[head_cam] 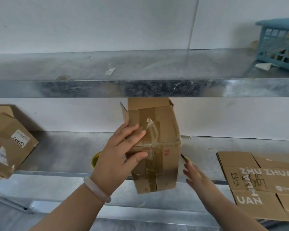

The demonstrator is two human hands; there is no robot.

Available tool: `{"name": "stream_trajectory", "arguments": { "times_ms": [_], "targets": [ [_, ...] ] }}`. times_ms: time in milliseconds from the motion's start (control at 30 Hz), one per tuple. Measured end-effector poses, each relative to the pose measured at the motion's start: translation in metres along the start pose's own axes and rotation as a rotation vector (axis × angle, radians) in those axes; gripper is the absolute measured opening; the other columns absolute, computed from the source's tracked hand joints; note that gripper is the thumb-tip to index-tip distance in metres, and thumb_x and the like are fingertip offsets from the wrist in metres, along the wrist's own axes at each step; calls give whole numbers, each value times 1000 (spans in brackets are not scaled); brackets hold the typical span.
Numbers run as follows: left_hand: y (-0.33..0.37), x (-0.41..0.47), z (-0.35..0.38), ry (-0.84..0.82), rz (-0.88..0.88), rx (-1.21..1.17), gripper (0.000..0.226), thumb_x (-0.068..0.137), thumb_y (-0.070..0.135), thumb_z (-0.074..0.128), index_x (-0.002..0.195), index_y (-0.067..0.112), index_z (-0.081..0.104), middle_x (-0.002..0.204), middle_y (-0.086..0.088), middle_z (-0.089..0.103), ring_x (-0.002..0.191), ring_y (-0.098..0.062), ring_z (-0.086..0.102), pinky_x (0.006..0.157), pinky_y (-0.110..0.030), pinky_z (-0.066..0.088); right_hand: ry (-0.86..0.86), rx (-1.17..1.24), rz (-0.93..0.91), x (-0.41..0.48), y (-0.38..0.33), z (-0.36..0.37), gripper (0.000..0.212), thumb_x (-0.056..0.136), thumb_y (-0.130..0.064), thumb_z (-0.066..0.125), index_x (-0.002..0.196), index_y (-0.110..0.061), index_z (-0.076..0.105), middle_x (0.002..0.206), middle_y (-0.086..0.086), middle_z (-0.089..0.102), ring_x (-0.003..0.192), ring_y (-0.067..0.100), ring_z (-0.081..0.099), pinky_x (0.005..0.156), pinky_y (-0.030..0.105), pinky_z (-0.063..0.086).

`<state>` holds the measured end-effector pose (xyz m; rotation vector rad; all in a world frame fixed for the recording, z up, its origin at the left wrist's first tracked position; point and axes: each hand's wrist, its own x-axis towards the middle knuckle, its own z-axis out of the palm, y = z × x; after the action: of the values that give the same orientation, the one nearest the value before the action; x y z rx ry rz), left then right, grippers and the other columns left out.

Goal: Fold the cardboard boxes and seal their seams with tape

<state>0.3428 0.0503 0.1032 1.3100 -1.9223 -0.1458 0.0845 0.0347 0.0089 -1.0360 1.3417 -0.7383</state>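
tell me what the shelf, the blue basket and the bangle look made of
Shelf: probably galvanised sheet metal, grey with a mottled sheen. Blue basket: likely plastic, a moulded lattice. Bangle: pale, glossy, slightly translucent, perhaps stone or glass; cannot tell.

Light: soft, even, moderately bright; source out of frame.
Glare: mottled sheen on upper shelf edge [140,88]; shine on tape [151,129] of cardboard box [165,117].
Shadow: soft, on wall [73,117] beside left box [10,139].
Blur: right hand [197,175] smeared; basket [279,45] soft.
Distortion: shelf lines bend mildly toward frame edges.
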Motion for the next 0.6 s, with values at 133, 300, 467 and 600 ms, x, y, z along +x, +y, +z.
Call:
{"name": "stream_trajectory", "arguments": {
  "times_ms": [133, 300, 467, 600],
  "targets": [
    [-4, -23, -7, 224, -91, -129, 49, 83, 32, 67, 129, 36, 52, 144, 23, 42, 139, -8, 33, 110, -18, 32, -144, 229, 71, -16, 20, 4, 76, 75, -71, 52, 141, -37, 34, 137, -1, 53, 130, 27, 50, 113, 48, 36],
    [-6, -43, -17, 429, -278, -222, 44, 89, 43, 53, 132, 40, 48, 139, 9, 49, 130, -13, 44, 103, -26, 40, 125, 393, -251, -26, 15, 9, 77, 62, -36, 85, 129, -44, 48, 123, -13, 67, 112, 10, 65, 88, 32, 50],
    [-16, -52, -19, 484, -471, -318, 40, 96, 37, 48, 134, 28, 51, 130, 8, 55, 121, -7, 50, 96, -30, 46, 201, 236, -394, -22, -11, 5, 50, 69, -34, 78, 116, -44, 64, 111, -21, 70, 101, -2, 66, 83, 20, 47],
    [-18, -50, -16, 442, -552, -514, 34, 89, 47, 54, 121, 35, 53, 116, 18, 59, 110, -2, 58, 80, -17, 53, 164, 276, -473, -20, -19, 13, 67, 72, -20, 75, 129, -48, 52, 125, -27, 62, 112, -5, 60, 78, 15, 55]
  ]
}}
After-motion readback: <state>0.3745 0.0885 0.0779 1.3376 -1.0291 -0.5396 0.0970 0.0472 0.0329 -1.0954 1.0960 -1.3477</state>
